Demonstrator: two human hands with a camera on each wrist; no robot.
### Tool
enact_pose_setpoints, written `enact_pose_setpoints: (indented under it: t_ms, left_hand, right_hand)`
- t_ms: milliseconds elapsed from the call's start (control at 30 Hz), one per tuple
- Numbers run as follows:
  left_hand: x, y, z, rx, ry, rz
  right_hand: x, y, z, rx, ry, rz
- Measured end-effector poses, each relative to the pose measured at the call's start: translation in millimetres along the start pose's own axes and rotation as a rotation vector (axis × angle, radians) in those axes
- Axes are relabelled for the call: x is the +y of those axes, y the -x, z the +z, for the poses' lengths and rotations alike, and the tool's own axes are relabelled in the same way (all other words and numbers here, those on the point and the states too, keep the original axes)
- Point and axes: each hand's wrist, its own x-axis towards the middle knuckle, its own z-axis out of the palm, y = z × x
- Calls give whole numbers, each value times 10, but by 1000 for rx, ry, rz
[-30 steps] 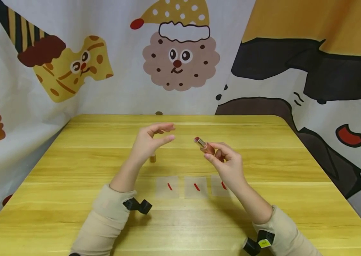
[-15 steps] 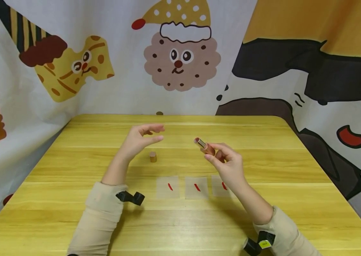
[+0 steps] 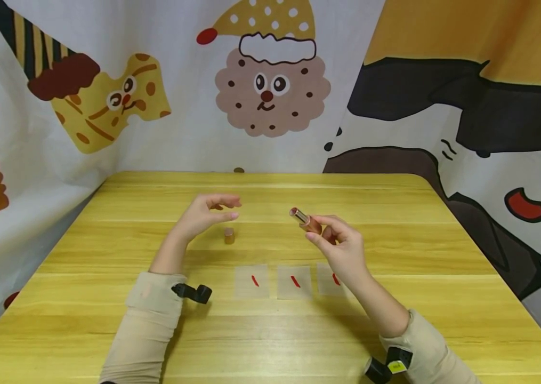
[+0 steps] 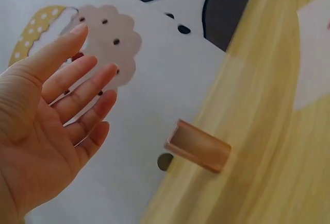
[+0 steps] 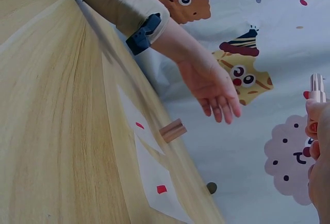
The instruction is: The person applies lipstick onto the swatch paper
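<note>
My right hand (image 3: 344, 248) pinches a lipstick (image 3: 312, 224) by its rose-gold base, its silver tube and red tip pointing up and left above the table. My left hand (image 3: 203, 216) hovers with fingers loosely extended and nothing in them; the left wrist view shows its bare palm (image 4: 46, 141). Close by that hand, the rose-gold lipstick cap (image 3: 229, 236) stands upright on the table, apart from the fingers. Three pale paper squares lie in a row nearer the front: a left one (image 3: 243, 288), a middle one (image 3: 285, 290) and a right one (image 3: 324, 272), each bearing a short red stroke.
The wooden table (image 3: 270, 346) stretches under both arms. Behind it hangs a white curtain (image 3: 179, 144) with cartoon prints. A small black camera (image 3: 193, 293) sits on the left wrist, another (image 3: 390, 362) on the right. My right hand partly covers the right paper.
My left hand has moved left and slightly down, away from the lipstick, bringing the cap fully into view. The right hand keeps the lipstick almost still.
</note>
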Motion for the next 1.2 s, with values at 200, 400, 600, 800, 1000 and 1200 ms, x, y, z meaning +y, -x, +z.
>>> enact_pose_setpoints:
  t_ms: [200,400,600,800,1000,1200]
  left_hand:
    - [-125,5,-28,-37,9,-34]
    - [-221,24,-57,-77,-5,-91]
    - [-321,35,-73,-113,-41,-108]
    - [-386,49,-84,-148,-37,-132]
    - [-462,59,-78,-201,-27,-162]
    - [-520,77,-95,-273,88,-175]
  right_hand:
    - [-87,-10,6,-3,-2,-5]
    - [-78,-4,12,0,-4,-5]
    - [-54,3,11,-13,-8,-1]
    - [-67,6,11,-17,-5,7]
    - [-88,6,18,-25,9,11]
    - [-100,-1,21,-32,19,9]
